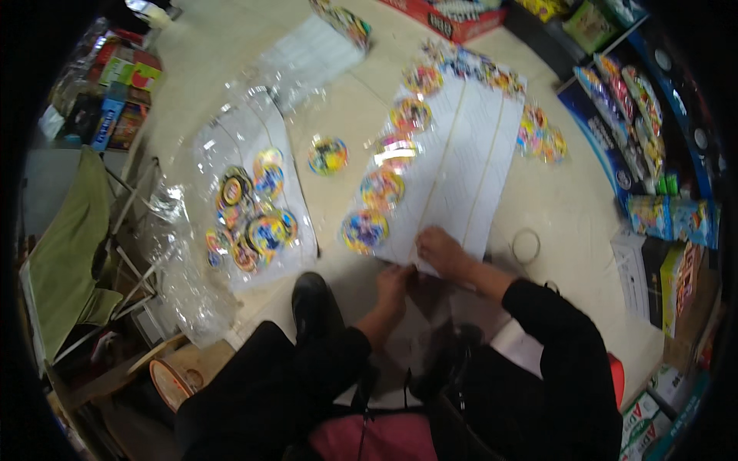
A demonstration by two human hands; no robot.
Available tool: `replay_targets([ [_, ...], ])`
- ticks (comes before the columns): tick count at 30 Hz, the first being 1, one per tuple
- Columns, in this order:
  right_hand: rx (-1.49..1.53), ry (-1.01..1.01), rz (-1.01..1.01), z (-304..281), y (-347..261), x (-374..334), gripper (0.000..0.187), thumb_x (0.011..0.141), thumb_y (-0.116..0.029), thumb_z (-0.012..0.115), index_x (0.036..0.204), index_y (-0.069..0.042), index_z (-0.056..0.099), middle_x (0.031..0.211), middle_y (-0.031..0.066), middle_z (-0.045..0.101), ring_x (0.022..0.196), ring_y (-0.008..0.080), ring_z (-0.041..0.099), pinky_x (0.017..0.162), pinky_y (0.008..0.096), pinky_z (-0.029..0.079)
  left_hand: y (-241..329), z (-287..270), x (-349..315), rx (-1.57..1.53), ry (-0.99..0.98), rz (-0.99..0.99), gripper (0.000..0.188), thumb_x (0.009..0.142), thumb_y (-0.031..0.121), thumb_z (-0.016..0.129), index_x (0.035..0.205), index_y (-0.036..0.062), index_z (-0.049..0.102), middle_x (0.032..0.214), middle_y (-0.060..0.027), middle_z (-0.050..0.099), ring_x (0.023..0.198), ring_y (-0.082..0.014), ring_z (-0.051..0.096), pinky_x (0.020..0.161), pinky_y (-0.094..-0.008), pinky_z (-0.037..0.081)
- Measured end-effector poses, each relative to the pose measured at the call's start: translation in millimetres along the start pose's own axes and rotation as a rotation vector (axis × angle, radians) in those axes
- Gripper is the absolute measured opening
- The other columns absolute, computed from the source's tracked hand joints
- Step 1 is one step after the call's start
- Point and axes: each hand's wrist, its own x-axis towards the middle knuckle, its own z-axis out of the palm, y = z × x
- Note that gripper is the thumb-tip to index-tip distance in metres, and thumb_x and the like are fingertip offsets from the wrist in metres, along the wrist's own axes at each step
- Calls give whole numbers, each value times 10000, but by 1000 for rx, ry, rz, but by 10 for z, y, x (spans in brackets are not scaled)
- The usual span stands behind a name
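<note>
White and smooth, a long sheet (465, 154) with narrow tan lines along its length stretches away just beyond my hands, glossy colourful discs (365, 230) overlapping its left edge. My left hand (390, 288) is at its near end, my right hand (444, 252) over the near right part, fingers curled; I cannot tell whether either is clamped on anything, the fingertips being blurred and shadowed. Left of my grip, crinkled clear film (188, 288) lies beside a second sheet (265, 127). Shiny tile floor (327, 207) shows between the sheets, and rightward around a thin ring (513, 245).
</note>
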Motion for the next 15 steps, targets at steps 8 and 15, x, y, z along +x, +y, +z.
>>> replay_targets([
  [8, 400, 0, 342, -301, -360, 7, 72, 809, -98, 682, 839, -33, 680, 968, 114, 639, 1003, 316, 611, 856, 413, 513, 151, -9, -169, -17, -77, -102, 148, 951, 142, 598, 941, -3, 628, 880, -109, 700, 754, -210, 700, 711, -316, 557],
  [15, 300, -14, 275, -341, -399, 56, 89, 760, -85, 710, 811, -36, 656, 913, 108, 618, 946, 323, 607, 816, 416, 523, 98, -63, -119, -35, -107, -104, 199, 981, 213, 578, 966, 24, 638, 898, -112, 719, 744, -229, 705, 730, -351, 555],
])
